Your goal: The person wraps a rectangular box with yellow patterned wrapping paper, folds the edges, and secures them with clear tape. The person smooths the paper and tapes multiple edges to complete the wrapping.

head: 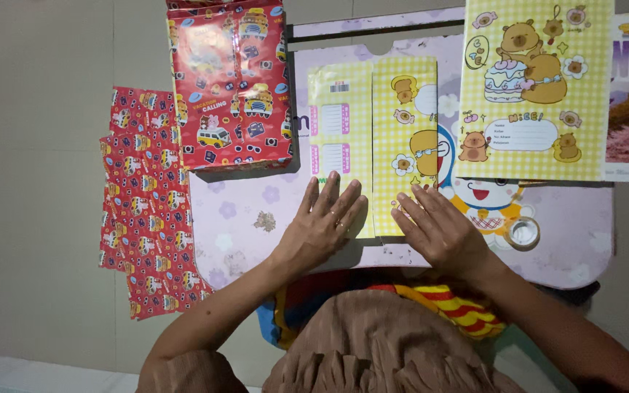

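Note:
My left hand lies flat, fingers spread, on the lower left part of a folded yellow checked paper cover with cartoon animals. My right hand presses flat on the cover's lower right part. The cover lies on a small lilac table with a cartoon print. Neither hand grips anything.
A box wrapped in red patterned paper stands at the table's left back. Sheets of red wrapping paper lie on the floor to the left. A yellow checked notebook on other books sits at the right back. A clear tape roll lies by my right hand.

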